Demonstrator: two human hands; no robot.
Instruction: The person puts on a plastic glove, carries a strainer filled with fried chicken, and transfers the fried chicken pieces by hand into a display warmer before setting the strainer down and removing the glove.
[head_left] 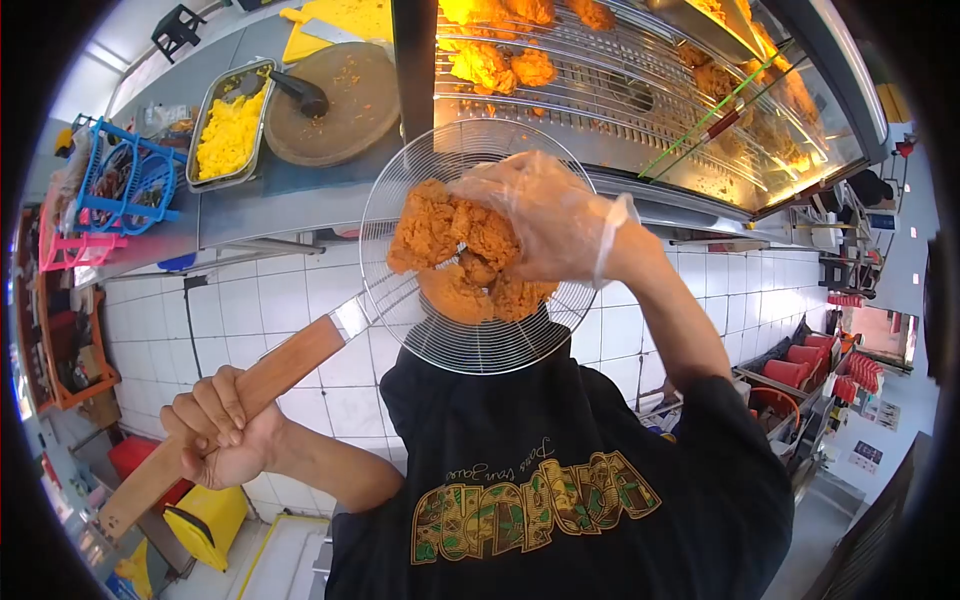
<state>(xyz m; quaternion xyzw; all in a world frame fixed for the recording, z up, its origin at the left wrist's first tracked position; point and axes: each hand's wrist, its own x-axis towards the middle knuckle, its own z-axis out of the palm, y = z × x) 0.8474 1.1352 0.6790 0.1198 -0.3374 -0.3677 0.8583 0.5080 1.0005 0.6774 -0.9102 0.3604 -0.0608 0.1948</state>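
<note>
My left hand (225, 428) is closed around the wooden handle of a round wire strainer (480, 352), held in front of my chest. Several pieces of brown, crumbly fried chicken (432, 228) lie in the strainer's mesh. My right hand (545, 222), in a clear plastic glove, reaches into the strainer from the right. Its fingers curl over the chicken at the upper right of the pile and appear to grip a piece. The palm hides part of that chicken and of the mesh.
Ahead on the right stands a lit glass display case (600, 130) with fried chicken on wire racks. Left of it, the metal counter holds a round chopping board (350, 120) with a dark-handled pestle (300, 93), a tray of yellow food (230, 135) and a blue basket (130, 175).
</note>
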